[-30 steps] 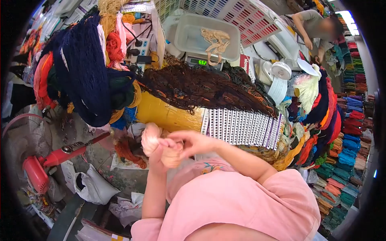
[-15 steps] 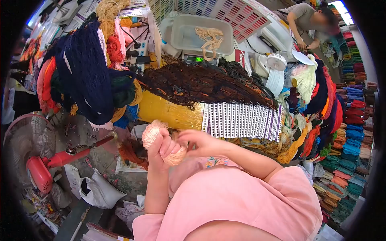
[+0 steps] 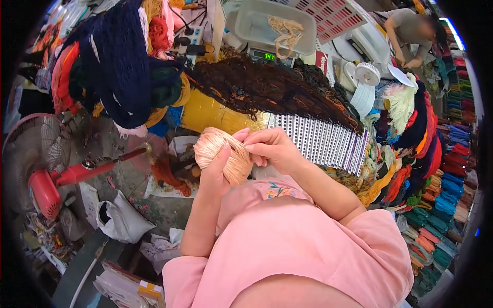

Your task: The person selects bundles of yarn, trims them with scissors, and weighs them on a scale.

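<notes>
A peach-coloured bundle of thread [image 3: 222, 154] is in my left hand [image 3: 218, 174], whose thumb lies across its near side. My right hand [image 3: 273, 149] is at the bundle's right edge, thumb and forefinger pinched together. Whatever strand is between those fingertips is too small to make out. Just beyond my hands lie a yellow taped surface [image 3: 226, 114] and a row of white cards with black holes [image 3: 318, 143]. A dark brown heap of yarn [image 3: 272, 90] covers the far side of them.
A clear plastic tub [image 3: 251, 23] holding cream yarn [image 3: 285, 32] sits on a scale with a green display [image 3: 264, 55]. Navy yarn [image 3: 120, 77] hangs at the left, above a red fan [image 3: 46, 190]. A person [image 3: 411, 31] works at the far right near stacked coloured skeins [image 3: 452, 179].
The bundle has turned in my left hand and shows a broader side. My right hand has come up to its edge and pinched. The view has shifted; the scale reading differs.
</notes>
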`<state>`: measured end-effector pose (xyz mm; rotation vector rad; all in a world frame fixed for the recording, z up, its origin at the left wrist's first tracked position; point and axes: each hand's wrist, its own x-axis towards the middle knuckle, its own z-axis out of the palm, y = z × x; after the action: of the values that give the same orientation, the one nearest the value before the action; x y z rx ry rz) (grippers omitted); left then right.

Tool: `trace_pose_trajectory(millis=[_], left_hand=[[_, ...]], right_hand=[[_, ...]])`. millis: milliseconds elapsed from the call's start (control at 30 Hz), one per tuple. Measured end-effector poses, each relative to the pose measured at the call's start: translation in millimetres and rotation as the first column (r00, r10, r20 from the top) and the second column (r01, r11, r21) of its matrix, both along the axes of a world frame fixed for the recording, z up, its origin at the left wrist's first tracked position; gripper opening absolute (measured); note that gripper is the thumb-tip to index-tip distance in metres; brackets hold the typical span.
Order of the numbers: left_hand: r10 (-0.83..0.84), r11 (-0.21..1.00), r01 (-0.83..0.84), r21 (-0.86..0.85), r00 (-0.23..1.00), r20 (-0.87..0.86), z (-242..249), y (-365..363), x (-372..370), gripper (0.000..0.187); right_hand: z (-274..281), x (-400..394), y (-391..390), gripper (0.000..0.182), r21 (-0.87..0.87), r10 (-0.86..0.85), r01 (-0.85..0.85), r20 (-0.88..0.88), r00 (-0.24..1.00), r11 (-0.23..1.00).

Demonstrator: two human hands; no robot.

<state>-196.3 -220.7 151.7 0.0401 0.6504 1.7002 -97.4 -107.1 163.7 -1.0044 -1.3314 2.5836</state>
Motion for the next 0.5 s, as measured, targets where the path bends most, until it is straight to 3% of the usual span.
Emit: trace_pose_trajectory(millis=[33,100,200,267,333,433,500], left_hand=[[-0.035,0.999,0.036,0.026,0.999,-0.006,-2,0,0,0.042],[-0.051,0.997,0.051,0.053,0.999,0.011,-2,0,-1,0.04],[-0.008,0.994,-0.013,0.106,0.981,0.195,-1,0,-3,0.038],[-0.009,0.994,-0.008,0.113,0.989,0.148,-4,0,-1,0.039],[-0.008,0.993,-0.004,0.12,0.995,0.097,-4,1,0,0.04],[-0.064,0.995,0.06,0.074,0.997,0.053,-3,4,1,0.053],[-0.08,0.993,0.069,0.1,0.99,0.113,-4,5,2,0.055]], right_hand=[[0,1,0,0.007,-0.013,0.004,-0.004,-0.028,1.0,1.0],[2,2,1,0.007,-0.21,-0.11,0.086,-0.105,0.988,0.974],[8,2,7,0.007,-0.253,-0.122,0.092,-0.102,0.987,0.963],[10,3,6,0.008,-0.282,-0.124,0.091,-0.1,0.987,0.955],[12,2,4,0.008,-0.058,-0.063,0.062,-0.009,0.998,0.996],[17,3,4,0.008,0.072,0.048,-0.051,0.054,0.997,0.996],[16,5,7,0.008,0.042,0.023,-0.025,0.05,0.998,0.999]])
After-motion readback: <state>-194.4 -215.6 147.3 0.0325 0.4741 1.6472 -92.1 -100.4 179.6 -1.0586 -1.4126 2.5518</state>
